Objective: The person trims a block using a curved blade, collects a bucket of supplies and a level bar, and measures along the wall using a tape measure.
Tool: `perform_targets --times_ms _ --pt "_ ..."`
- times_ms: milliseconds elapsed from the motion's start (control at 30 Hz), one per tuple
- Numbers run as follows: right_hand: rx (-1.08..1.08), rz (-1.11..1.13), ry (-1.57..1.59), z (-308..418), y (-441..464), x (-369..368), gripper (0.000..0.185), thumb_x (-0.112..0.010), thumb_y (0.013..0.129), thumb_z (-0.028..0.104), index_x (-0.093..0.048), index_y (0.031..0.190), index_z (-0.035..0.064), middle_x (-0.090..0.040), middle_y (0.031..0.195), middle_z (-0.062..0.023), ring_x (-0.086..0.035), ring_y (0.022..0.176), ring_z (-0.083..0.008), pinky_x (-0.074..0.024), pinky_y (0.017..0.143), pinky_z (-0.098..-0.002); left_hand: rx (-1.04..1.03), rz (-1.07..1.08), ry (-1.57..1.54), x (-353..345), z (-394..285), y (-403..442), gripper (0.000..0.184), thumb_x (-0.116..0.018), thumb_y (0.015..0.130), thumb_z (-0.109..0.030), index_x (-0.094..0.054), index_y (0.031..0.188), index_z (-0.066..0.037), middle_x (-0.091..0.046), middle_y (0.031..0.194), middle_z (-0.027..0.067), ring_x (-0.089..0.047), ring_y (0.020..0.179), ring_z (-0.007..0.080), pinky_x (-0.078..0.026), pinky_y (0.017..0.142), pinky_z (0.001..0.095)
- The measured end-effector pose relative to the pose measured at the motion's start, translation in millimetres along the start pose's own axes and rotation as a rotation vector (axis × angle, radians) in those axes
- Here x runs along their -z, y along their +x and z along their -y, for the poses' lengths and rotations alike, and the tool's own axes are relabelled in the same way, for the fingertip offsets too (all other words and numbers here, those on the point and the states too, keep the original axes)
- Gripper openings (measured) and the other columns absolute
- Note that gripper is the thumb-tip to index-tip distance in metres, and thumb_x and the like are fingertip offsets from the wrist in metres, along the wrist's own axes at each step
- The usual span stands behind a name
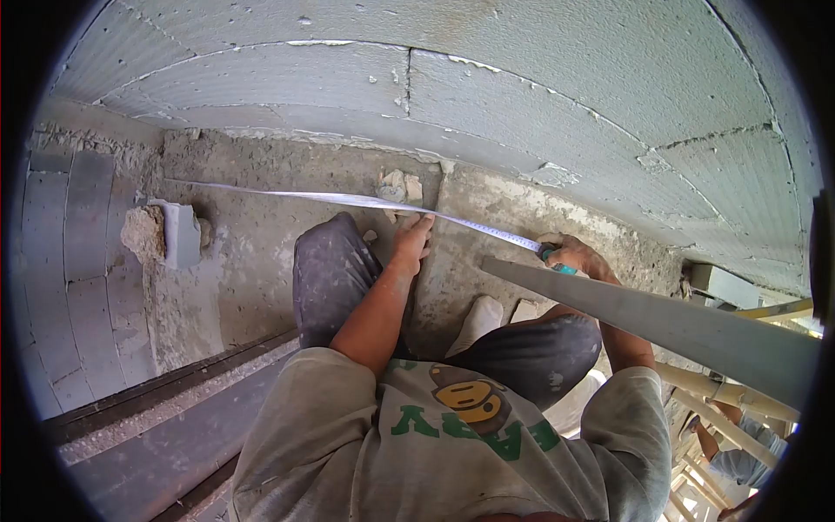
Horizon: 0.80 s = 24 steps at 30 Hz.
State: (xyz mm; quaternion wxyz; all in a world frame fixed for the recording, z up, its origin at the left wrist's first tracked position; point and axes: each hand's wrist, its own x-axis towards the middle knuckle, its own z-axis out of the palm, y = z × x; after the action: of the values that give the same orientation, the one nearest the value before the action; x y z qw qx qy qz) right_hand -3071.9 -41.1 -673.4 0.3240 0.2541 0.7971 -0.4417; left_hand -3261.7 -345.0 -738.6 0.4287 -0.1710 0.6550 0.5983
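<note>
A tape measure with a teal case sits in my right hand, its fingers wrapped round it. From the case the white blade runs left across the concrete floor, close to the foot of the block wall, and ends near the left corner. My left hand pinches the blade partway along, fingers closed on its edge. Just beyond that hand lie broken chunks of rubble. The blade looks slightly twisted left of my left hand.
A grey block wall curves along the front. Broken blocks lie on the left by another block wall. A long grey board juts in from the right. Poles and another person are at lower right.
</note>
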Motion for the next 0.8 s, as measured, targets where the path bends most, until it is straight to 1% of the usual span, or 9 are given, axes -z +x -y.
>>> perform_targets --times_ms 133,200,267,333,433,533,633,767,800 --pt "-0.047 -0.038 0.237 9.3 -35.8 -2.2 0.051 -0.062 0.064 0.015 -0.062 0.114 0.0145 -0.064 0.105 -0.0112 -0.059 0.096 -0.0223 -0.0463 0.085 -0.0318 -0.069 0.246 -0.412 7.2 -3.9 21.9 0.035 -0.053 0.090 -0.020 -0.047 0.123 -0.011 -0.060 0.118 0.0029 -0.054 0.112 0.0221 -0.042 0.090 0.0447" --pt "0.064 -0.073 0.000 17.0 -49.4 -2.8 0.043 -0.062 0.065 0.014 -0.065 0.107 0.0114 -0.064 0.105 -0.0113 -0.059 0.096 -0.0223 -0.0469 0.085 -0.0316 -0.052 0.302 -0.493 11.3 -11.0 20.8 0.034 -0.052 0.091 -0.017 -0.048 0.124 -0.013 -0.056 0.123 0.0035 -0.049 0.118 0.0233 -0.037 0.097 0.0448" --pt "-0.004 -0.114 -0.064 40.7 -59.4 -2.4 0.035 -0.062 0.067 0.013 -0.067 0.101 0.0085 -0.063 0.106 -0.0114 -0.060 0.097 -0.0233 -0.0474 0.085 -0.0317 -0.065 0.348 -0.530 14.5 -19.8 14.9 0.034 -0.054 0.092 -0.022 -0.048 0.124 -0.014 -0.054 0.127 0.0035 -0.046 0.122 0.0233 -0.036 0.099 0.0441" --pt "-0.257 -0.157 0.049 77.5 -66.0 0.0 0.027 -0.062 0.069 0.012 -0.068 0.094 0.0057 -0.063 0.106 -0.0115 -0.061 0.099 -0.0254 -0.0478 0.086 -0.0320 -0.069 0.323 -0.508 17.9 -22.7 10.0 0.036 -0.056 0.092 -0.027 -0.048 0.125 -0.013 -0.054 0.127 0.0044 -0.047 0.121 0.0241 -0.037 0.099 0.0439" --pt "-0.008 -0.090 -0.079 70.3 -61.1 5.4 0.029 -0.063 0.070 0.015 -0.068 0.096 0.0054 -0.064 0.103 -0.0132 -0.060 0.099 -0.0256 -0.0470 0.086 -0.0323 -0.086 0.279 -0.469 17.1 -25.8 -0.4 0.043 -0.058 0.091 -0.033 -0.047 0.126 -0.011 -0.053 0.128 0.0063 -0.049 0.120 0.0257 -0.039 0.097 0.0430" --pt "0.140 -0.043 0.054 59.3 -50.2 16.3 0.034 -0.066 0.069 0.019 -0.068 0.100 0.0055 -0.065 0.100 -0.0142 -0.059 0.097 -0.0240 -0.0455 0.085 -0.0318 -0.107 0.281 -0.470 17.3 -36.0 -7.7 0.050 -0.060 0.090 -0.035 -0.044 0.130 -0.008 -0.053 0.127 0.0080 -0.051 0.118 0.0271 -0.042 0.095 0.0413" --pt "-0.004 -0.101 0.078 76.8 -67.5 30.2 0.040 -0.069 0.069 0.024 -0.068 0.104 0.0039 -0.066 0.099 -0.0142 -0.060 0.092 -0.0216 -0.0451 0.082 -0.0299 -0.115 0.272 -0.418 22.8 -44.4 -6.6 0.054 -0.061 0.089 -0.035 -0.043 0.131 -0.006 -0.054 0.126 0.0082 -0.053 0.115 0.0268 -0.043 0.094 0.0391" --pt "0.074 -0.097 0.074 83.8 -86.6 47.1 0.047 -0.072 0.070 0.032 -0.067 0.108 0.0047 -0.067 0.099 -0.0123 -0.060 0.089 -0.0219 -0.0449 0.083 -0.0318 -0.106 0.285 -0.390 14.9 -50.2 -7.2 0.053 -0.062 0.088 -0.035 -0.047 0.129 -0.005 -0.056 0.123 0.0075 -0.055 0.112 0.0256 -0.044 0.093 0.0372" --pt "0.070 -0.148 0.032 100.4 -100.1 50.1 0.057 -0.070 0.066 0.039 -0.065 0.111 0.0041 -0.066 0.097 -0.0116 -0.059 0.092 -0.0218 -0.0455 0.082 -0.0312 -0.114 0.305 -0.366 6.9 -52.8 -14.2 0.048 -0.063 0.088 -0.035 -0.051 0.124 -0.005 -0.058 0.119 0.0082 -0.056 0.109 0.0252 -0.045 0.092 0.0366"
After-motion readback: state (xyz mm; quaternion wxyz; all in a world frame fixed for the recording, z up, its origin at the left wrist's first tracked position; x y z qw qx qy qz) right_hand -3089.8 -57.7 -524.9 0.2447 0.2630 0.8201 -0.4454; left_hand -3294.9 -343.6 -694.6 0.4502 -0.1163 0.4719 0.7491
